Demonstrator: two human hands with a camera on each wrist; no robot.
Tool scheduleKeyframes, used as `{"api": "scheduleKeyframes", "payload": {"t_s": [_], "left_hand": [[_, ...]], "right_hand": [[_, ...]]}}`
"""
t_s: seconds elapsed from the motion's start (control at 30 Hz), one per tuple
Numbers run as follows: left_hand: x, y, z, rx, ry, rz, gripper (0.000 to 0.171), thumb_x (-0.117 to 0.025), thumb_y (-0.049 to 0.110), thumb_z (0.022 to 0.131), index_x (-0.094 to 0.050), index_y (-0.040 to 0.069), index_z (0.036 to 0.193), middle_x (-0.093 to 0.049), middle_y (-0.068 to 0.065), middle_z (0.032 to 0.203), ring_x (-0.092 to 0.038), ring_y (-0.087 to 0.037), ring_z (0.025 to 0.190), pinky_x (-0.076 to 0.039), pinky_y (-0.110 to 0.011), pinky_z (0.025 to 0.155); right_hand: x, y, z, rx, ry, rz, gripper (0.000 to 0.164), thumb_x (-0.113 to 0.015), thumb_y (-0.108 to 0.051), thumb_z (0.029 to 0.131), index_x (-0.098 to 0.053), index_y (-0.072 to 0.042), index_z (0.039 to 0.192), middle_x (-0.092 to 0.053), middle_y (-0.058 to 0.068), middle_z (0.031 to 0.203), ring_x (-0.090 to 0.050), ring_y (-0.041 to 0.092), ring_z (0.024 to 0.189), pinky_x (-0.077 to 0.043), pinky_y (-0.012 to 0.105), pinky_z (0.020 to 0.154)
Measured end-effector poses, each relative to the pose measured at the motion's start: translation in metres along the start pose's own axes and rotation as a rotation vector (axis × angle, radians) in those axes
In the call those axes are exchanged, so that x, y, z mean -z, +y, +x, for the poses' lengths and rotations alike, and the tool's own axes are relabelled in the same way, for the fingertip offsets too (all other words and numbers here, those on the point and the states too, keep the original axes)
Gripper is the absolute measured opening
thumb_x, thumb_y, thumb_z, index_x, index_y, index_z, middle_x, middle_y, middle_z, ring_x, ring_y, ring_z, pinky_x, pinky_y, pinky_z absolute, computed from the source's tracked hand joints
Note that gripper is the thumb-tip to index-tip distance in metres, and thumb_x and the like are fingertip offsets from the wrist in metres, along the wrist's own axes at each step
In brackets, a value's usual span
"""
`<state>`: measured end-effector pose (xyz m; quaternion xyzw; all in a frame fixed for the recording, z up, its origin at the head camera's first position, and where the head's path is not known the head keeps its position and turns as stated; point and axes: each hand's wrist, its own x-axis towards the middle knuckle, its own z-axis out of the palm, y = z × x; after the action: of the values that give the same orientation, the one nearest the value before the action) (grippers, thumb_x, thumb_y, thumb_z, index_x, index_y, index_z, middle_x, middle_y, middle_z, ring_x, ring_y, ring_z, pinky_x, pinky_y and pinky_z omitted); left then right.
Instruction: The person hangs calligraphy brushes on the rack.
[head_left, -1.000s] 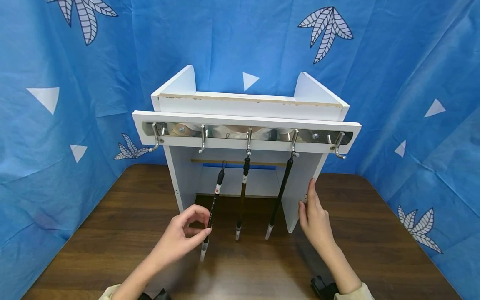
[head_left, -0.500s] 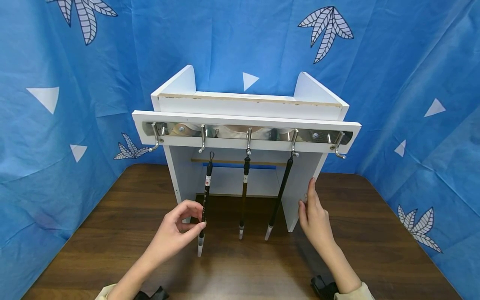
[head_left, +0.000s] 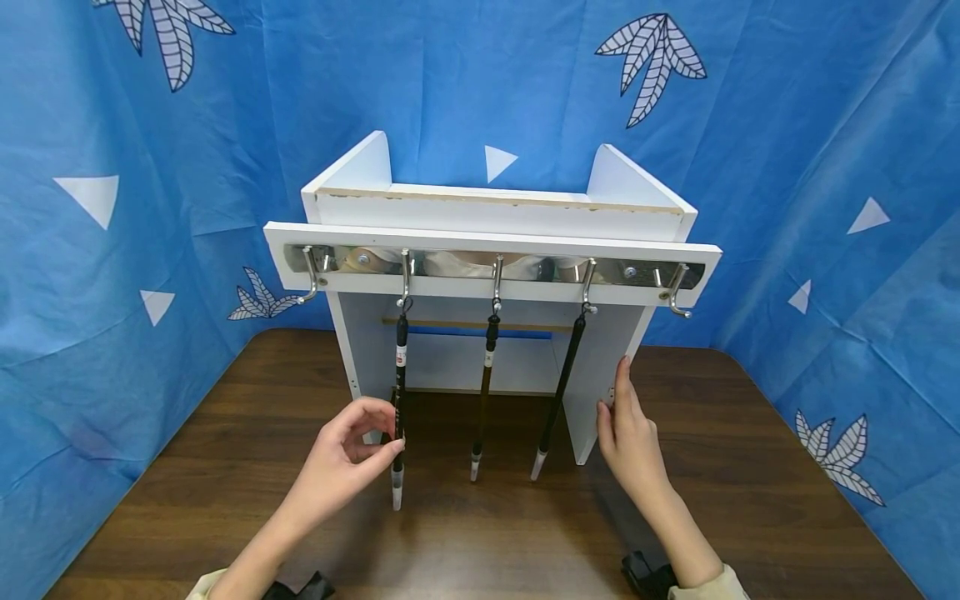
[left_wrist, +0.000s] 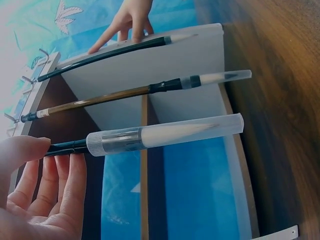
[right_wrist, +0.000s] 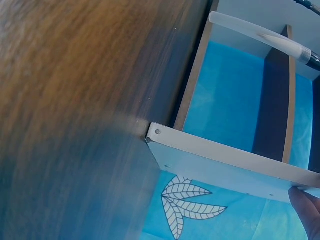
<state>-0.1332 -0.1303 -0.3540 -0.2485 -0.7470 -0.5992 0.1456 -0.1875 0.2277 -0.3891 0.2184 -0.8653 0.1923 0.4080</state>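
Note:
My left hand (head_left: 352, 446) pinches the black handle of a calligraphy brush (head_left: 401, 375) between thumb and fingertips, low down near its clear cap. The brush's top loop meets the second hook (head_left: 406, 279) from the left; whether it bears the weight cannot be told. In the left wrist view the capped white bristles (left_wrist: 180, 134) point away from the fingers. A brown-handled brush (head_left: 486, 383) hangs from the middle hook, and a black brush (head_left: 562, 387) from the one right of it. My right hand (head_left: 633, 442) rests against the rack's right side panel (head_left: 611, 375), index finger straight.
The white rack (head_left: 495, 215) stands on a brown wooden table (head_left: 247, 467). Its front rail (head_left: 450, 234) juts forward, with outer hooks (head_left: 311, 275) at both ends. A blue patterned cloth (head_left: 480, 67) surrounds the table at the back and sides.
My left hand has moved left with the brush, which went from tilted to nearly upright, its loop now at the second hook. The middle brush sways slightly. My right hand has stayed put.

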Motion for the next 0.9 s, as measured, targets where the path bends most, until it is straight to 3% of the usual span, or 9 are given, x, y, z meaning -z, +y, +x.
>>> {"api": "scheduleKeyframes", "payload": {"t_s": [0.4,0.67,0.9], "left_hand": [[0.0023,0.0002,-0.0005,-0.019,0.011,-0.016,0.032,-0.065,-0.005,0.076,-0.052,0.004,0.104,-0.053,-0.007,0.090,-0.056,-0.013,0.084,-0.052,-0.029,0.064],[0.0037,-0.0004,-0.0007,-0.018,0.012,-0.003,0.033,-0.065,-0.005,0.076,-0.052,0.004,0.105,-0.054,-0.006,0.091,-0.056,-0.013,0.084,-0.052,-0.028,0.064],[0.0044,-0.0005,-0.0004,0.000,0.017,0.009,0.033,-0.066,-0.004,0.076,-0.052,0.005,0.105,-0.054,-0.005,0.090,-0.056,-0.013,0.083,-0.052,-0.028,0.065]], "right_hand": [[0.0001,-0.0011,-0.0003,0.001,0.002,0.002,0.089,-0.058,0.011,0.075,-0.002,-0.006,0.142,-0.035,0.027,0.132,-0.049,0.018,0.049,-0.047,0.033,0.043],[-0.0003,0.0004,-0.0004,0.003,0.001,0.007,0.062,-0.039,-0.013,0.093,-0.002,-0.006,0.142,-0.037,0.026,0.130,-0.050,0.019,0.051,-0.046,0.034,0.043],[-0.0005,0.0005,0.0000,0.000,0.002,0.003,0.080,-0.052,0.003,0.081,-0.002,-0.006,0.142,-0.038,0.026,0.129,-0.049,0.019,0.051,-0.046,0.034,0.043]]}}
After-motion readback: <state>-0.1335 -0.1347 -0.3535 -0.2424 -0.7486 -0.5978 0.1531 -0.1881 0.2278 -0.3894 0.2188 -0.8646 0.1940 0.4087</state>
